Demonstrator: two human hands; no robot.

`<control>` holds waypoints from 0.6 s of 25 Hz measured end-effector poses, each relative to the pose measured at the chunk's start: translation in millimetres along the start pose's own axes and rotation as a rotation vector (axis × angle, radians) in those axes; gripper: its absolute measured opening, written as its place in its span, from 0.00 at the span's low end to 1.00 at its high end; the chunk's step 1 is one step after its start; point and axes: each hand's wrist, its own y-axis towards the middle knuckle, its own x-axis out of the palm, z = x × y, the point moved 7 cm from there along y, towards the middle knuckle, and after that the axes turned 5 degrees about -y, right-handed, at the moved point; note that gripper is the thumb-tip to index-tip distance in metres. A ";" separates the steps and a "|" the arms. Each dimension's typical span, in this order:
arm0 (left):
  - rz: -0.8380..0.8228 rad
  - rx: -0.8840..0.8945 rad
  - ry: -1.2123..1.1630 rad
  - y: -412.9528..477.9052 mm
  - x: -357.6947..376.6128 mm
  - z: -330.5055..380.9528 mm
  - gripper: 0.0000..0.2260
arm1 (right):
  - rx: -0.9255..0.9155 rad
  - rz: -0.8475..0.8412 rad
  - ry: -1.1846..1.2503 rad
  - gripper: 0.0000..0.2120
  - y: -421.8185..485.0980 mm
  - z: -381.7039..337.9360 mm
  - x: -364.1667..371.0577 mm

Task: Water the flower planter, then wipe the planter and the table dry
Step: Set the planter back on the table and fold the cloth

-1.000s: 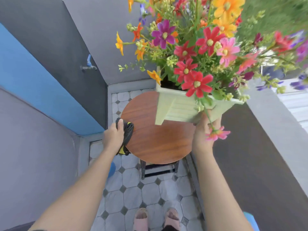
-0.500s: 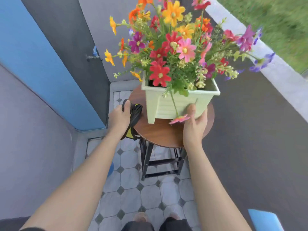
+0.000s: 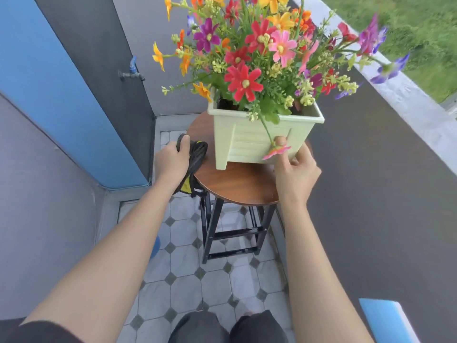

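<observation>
A pale green square planter [image 3: 249,142] full of red, pink, orange and purple flowers [image 3: 259,58] stands on the small round wooden table [image 3: 237,184], toward its far right. My right hand [image 3: 296,174] grips the planter's lower front right corner, thumb on the front face beside a drooping pink flower. My left hand [image 3: 171,159] presses a black and yellow cloth [image 3: 197,152] on the table's left edge, a little left of the planter. Part of the cloth hangs over the rim.
The table has black metal legs and stands on a tiled floor [image 3: 183,268] in a narrow corner. A tap [image 3: 131,73] juts from the dark wall on the left. A low parapet [image 3: 408,95] runs along the right. A blue object [image 3: 385,320] lies at the lower right.
My right hand has brought the planter down from a raised, tilted position onto the table. My left hand has stayed on the cloth at the table's left edge.
</observation>
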 end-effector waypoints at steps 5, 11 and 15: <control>-0.012 -0.003 -0.007 -9.9 1.9 -5.9 0.22 | 0.007 -0.050 -0.030 0.11 -13.0 8.2 -5.4; 0.041 0.005 0.005 -1.9 1.9 -7.8 0.22 | 0.032 -0.091 -0.018 0.14 -19.3 18.9 0.5; 0.013 -0.056 0.034 -9.5 -4.9 -10.3 0.26 | 0.099 -0.067 -0.052 0.15 -25.6 14.8 -7.8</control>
